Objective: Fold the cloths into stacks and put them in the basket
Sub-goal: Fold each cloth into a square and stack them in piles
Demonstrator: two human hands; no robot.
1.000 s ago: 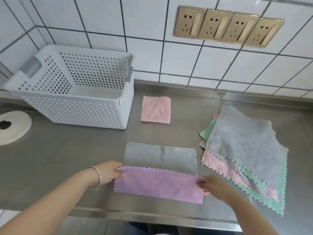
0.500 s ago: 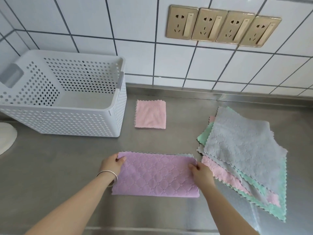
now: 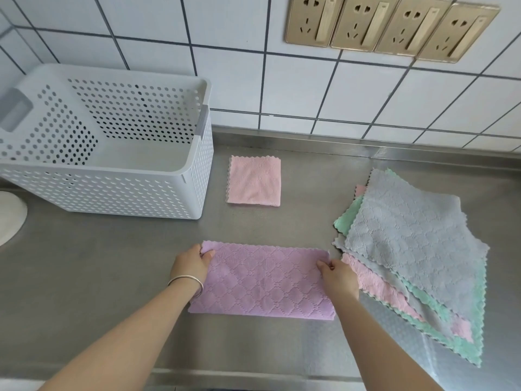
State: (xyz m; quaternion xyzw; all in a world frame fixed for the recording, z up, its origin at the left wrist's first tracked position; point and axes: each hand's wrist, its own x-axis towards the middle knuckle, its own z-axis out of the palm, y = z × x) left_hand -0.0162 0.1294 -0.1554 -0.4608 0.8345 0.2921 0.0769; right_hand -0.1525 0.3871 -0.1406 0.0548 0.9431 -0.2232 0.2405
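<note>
A purple cloth [image 3: 263, 282] lies folded in half on the steel counter, a long rectangle in front of me. My left hand [image 3: 191, 265] pinches its far left corner; my right hand [image 3: 337, 275] pinches its far right corner. A pink cloth [image 3: 254, 180], folded into a small square, lies farther back beside the basket. The white perforated basket [image 3: 194, 190] stands at the back left with nothing visible inside. At the right, a loose pile of unfolded cloths [image 3: 408, 238] has a grey one on top, with green and pink ones under it.
The steel counter [image 3: 98, 272] runs to a tiled wall with a row of gold sockets [image 3: 392, 26]. A white round object [image 3: 10, 221] sits at the far left edge. The counter's front edge is close below my arms.
The near purple edge was carried away from me over the grey underside, so the cloth now lies doubled. Both hands moved to its far corners.
</note>
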